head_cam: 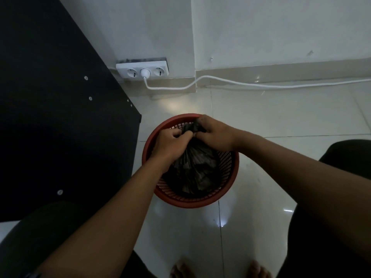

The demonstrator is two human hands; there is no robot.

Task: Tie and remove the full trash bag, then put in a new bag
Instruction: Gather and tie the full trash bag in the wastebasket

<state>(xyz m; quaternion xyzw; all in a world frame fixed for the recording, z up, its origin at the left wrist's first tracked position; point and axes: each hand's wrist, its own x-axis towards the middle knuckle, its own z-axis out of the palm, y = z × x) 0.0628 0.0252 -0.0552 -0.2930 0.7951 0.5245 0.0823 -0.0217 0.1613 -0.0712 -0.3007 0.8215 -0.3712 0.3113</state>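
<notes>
Gathered neck of black trash bag (190,167) was gripped by left hand (168,142) and right hand (215,135), inside red mesh basket (230,171).

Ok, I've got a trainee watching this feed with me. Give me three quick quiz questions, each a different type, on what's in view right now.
1. True or false: the black trash bag has already been lifted out of the red mesh bin.
2. Multiple choice: the left hand and right hand both grip: A) the bin rim B) the gathered top of the bag C) the white cable.
3. Fill in: the cable's plug sits in the ___ socket of the triple wall outlet.

Key: 1 false; 2 B; 3 middle.
</notes>
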